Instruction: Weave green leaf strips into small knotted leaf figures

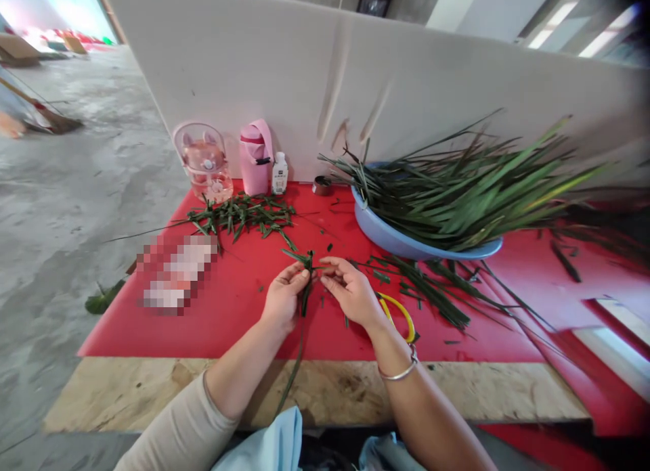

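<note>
My left hand pinches a small folded and knotted piece of green leaf strips above the red table cover. One long strip trails from it down past the table's front edge. My right hand is just right of the piece, thumb and fingers pinched together on a thin strand of leaf that runs from the knot. Beside my right wrist lie yellow-handled scissors, partly hidden by the hand. Behind my left hand rests a pile of similar knotted leaf pieces.
A blue basin heaped with long green leaves stands at the back right. Loose leaf strips lie before it. A pink clear bottle, a pink flask, a small white bottle and a tape roll line the white panel.
</note>
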Demonstrator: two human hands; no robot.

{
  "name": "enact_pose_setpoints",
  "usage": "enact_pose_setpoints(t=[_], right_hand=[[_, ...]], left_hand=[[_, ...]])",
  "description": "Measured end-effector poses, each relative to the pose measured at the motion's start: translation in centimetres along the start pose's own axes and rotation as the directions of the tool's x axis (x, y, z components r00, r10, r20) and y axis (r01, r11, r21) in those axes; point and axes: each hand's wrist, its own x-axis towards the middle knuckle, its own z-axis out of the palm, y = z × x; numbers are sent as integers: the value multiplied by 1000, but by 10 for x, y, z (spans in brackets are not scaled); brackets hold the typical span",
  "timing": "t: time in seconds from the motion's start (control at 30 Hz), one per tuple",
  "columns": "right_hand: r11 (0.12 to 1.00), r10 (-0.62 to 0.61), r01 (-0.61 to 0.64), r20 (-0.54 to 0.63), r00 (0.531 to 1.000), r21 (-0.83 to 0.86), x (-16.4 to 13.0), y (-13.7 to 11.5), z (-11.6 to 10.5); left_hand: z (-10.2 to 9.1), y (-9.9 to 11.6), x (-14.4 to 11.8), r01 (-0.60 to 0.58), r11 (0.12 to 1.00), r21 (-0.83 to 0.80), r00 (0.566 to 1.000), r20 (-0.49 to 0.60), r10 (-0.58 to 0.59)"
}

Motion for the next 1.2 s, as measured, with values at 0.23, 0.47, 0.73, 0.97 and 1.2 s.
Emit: enact_pose_setpoints(t=[0.23, 0.47, 0.73, 0.97, 1.2], right_hand=[[999, -15, 18, -69, 997, 36, 2, 1, 0], [913, 239, -196, -80, 968, 359, -3, 16, 21], [947, 162, -134, -73, 984, 292, -4, 16, 18], [996, 84, -83, -27, 996, 39, -4, 14, 14], [962, 93, -112, 87, 992, 251, -2, 13, 13]], left_hand=[[-2, 2, -3, -78, 962, 261, 997, 48, 68], [-16, -8, 4, -357, 642, 678, 916, 118, 384], [-12, -6, -2, -450, 462, 764, 857, 224, 464], [-9, -8, -4, -287, 573, 768, 933, 90, 348], [-10, -7, -2, -273, 616, 739, 942, 76, 327]])
